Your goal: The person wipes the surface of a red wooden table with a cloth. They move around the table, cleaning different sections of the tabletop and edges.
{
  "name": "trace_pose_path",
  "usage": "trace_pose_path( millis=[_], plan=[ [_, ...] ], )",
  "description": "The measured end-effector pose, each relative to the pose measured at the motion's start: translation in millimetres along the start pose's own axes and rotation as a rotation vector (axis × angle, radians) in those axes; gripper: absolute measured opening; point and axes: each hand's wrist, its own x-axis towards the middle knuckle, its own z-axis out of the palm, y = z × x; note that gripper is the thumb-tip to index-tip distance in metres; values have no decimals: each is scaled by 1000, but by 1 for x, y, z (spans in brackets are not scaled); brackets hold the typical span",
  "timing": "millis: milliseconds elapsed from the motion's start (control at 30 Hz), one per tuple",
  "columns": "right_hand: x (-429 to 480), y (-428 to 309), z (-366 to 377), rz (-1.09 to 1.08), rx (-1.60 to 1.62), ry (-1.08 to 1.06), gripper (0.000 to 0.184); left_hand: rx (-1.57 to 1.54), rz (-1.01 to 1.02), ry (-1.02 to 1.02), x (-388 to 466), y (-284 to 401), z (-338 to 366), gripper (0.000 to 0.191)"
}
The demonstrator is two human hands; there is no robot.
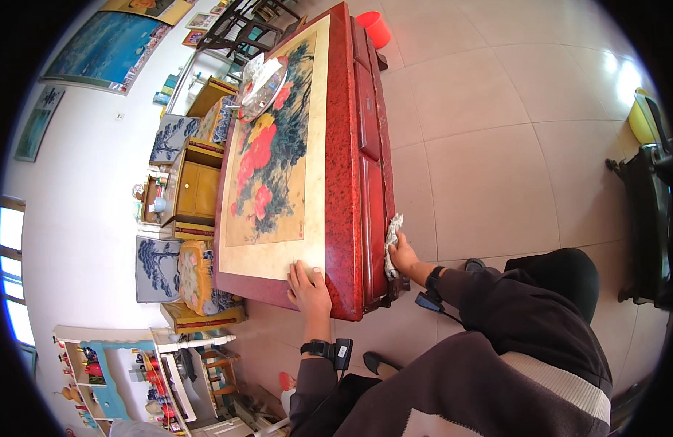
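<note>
My right hand (404, 254) grips a crumpled pale cloth (392, 240) against the lower side of a long red table (344, 218), below its drawer fronts. Palm down, my left hand (310, 292) rests on the table top at the near end. Its fingertips lie over the border of a flower painting (271, 158) with pink and yellow blooms, which covers much of the top. Nothing is held in that hand. On the far part of the painting stands a round tray (271, 95) with white tissue or cloth and small items that I cannot make out.
A red bin (373, 29) stands on the tiled floor (484, 180) by the table's far end. Wooden seats with patterned cushions (194, 273) line the left wall. Shelves (123, 371) with bottles are at lower left, and a dark cabinet-like object (645, 229) is at right.
</note>
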Motion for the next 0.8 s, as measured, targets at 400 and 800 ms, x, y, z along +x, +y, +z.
trace_pose_path(
  millis=[400, 800],
  plan=[
    [140, -185, -60, -576, 94, 311, 53, -18, 5, -20, 1, -1, 1, 59],
    [275, -200, -72, -475, -15, 270, 48, -9, 11, -78, 2, 1, -4, 61]
  ],
)
